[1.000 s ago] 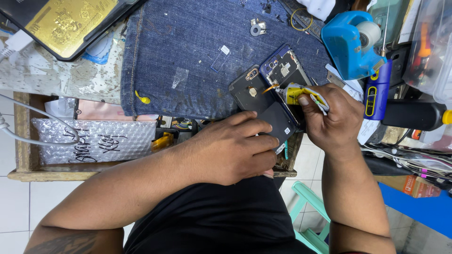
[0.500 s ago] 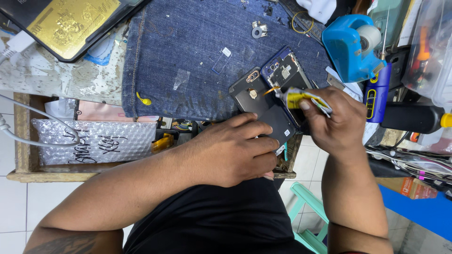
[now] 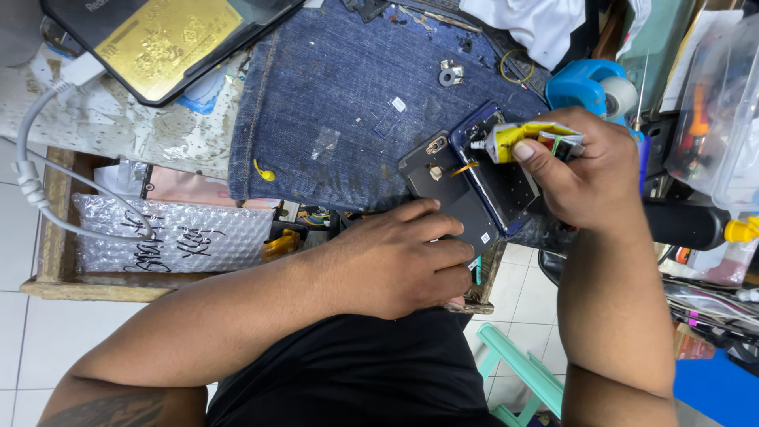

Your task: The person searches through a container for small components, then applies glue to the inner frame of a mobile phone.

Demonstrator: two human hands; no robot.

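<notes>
Head view, 1 person at a cluttered repair bench. Opened smartphone [image 3: 482, 178] lies on a blue denim cloth [image 3: 340, 103], near its lower right edge, split in 2: dark back cover [image 3: 443, 186] flipped to the left, blue-framed body to the right, a thin orange flex strip [image 3: 466, 168] bridging them.

Left hand [image 3: 395, 261] lies flat, fingers together, fingertips pressing the near edge of the back cover; nothing gripped. Right hand [image 3: 577, 170] is clamped around a crumpled yellow glue tube [image 3: 526, 138], white nozzle touching or just above the upper end of the phone body; actual contact can't be told.

Around: blue tape dispenser [image 3: 589, 87] just behind the right hand, bubble-wrap pouch [image 3: 170, 237] on the wooden tray [image 3: 55, 277] at left, white cable [image 3: 35, 186] across it, dark tablet with gold sticker [image 3: 162, 39] top left, small metal part [image 3: 451, 73] on the cloth, clear plastic box [image 3: 719, 119] far right.

Risks, as judgement: squeezing too hard would flood glue onto the board or camera area. Any slip of the left hand would shift the cover and strain or tear the flex strip. Phone sits close to the bench edge, so a nudge could push it off. Nozzle dragging could smear glue onto the cloth.
</notes>
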